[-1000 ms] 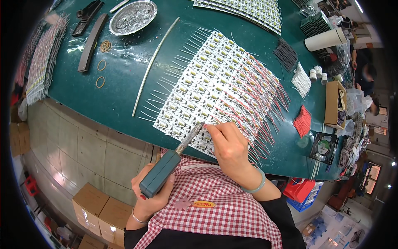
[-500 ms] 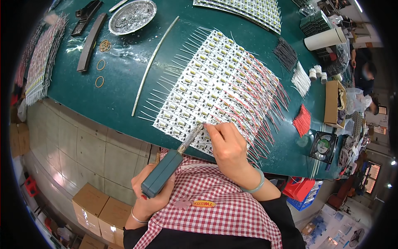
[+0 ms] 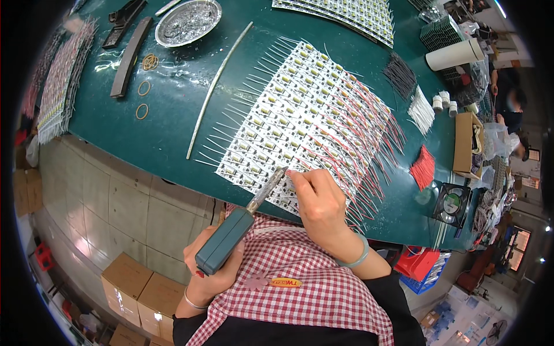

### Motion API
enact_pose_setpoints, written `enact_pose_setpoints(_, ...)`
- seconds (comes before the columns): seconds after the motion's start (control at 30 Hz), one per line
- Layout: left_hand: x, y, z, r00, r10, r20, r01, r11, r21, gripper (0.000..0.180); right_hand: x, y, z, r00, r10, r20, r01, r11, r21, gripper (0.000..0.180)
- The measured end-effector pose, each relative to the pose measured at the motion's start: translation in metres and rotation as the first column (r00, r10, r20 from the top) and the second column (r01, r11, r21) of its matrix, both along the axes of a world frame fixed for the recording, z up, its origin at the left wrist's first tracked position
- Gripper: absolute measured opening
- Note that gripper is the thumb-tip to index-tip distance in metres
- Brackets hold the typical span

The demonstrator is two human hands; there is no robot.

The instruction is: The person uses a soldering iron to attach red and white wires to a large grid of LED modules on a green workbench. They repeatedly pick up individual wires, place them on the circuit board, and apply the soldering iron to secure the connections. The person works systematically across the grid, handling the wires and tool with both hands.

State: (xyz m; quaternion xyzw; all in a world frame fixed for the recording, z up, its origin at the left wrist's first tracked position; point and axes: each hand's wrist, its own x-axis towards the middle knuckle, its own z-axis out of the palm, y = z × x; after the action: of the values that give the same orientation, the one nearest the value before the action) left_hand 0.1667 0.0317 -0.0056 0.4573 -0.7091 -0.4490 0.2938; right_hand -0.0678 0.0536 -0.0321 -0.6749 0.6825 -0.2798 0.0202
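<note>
My left hand is wrapped round the dark green handle of a soldering gun. Its long metal barrel slants up to the right, and its tip meets a panel of small white circuit boards near the panel's front edge. Right at that tip, my right hand pinches thumb and forefinger together over the panel. What the pinch holds is too small to make out. Red and white wires stick out from the panel's right part, and pale wires fringe its left edge. Yellowish components sit in rows across it.
Left of the panel lies a thin pale rod; a metal dish, dark bar and rubber bands lie beyond. At right are black, white and red wire bundles, a small fan and a cardboard box.
The table and panel sit slightly farther right and up in the picture. The soldering gun's tip and my right fingertips stay together over about the same spot on the panel.
</note>
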Motion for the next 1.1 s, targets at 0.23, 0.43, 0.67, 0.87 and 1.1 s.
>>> enact_pose_setpoints(0.23,0.000,-0.001,0.000,1.000,-0.019,0.001,0.019,1.000,0.009,0.024,0.000,-0.001,-0.001,1.000,0.006,0.007,-0.006,1.000,-0.004,0.032)
enact_pose_setpoints(0.43,-0.003,-0.002,-0.003,1.000,-0.020,-0.003,0.020,1.000,-0.006,0.021,-0.001,0.000,0.001,1.000,0.013,0.001,-0.013,1.000,0.021,0.033)
enact_pose_setpoints(0.67,-0.003,-0.001,-0.004,1.000,-0.004,-0.015,0.005,0.999,0.050,0.016,0.000,-0.002,0.003,1.000,0.020,-0.023,-0.019,1.000,0.017,0.033)
enact_pose_setpoints(0.87,0.002,-0.001,-0.006,0.999,0.001,-0.039,0.000,1.000,0.015,0.021,0.000,-0.002,0.004,0.999,0.026,-0.027,-0.025,0.999,0.030,0.035)
enact_pose_setpoints(1.1,0.002,0.001,-0.002,0.999,0.026,-0.022,-0.024,0.997,0.078,0.026,-0.002,0.002,-0.003,0.999,0.041,-0.017,-0.040,0.998,0.044,0.030)
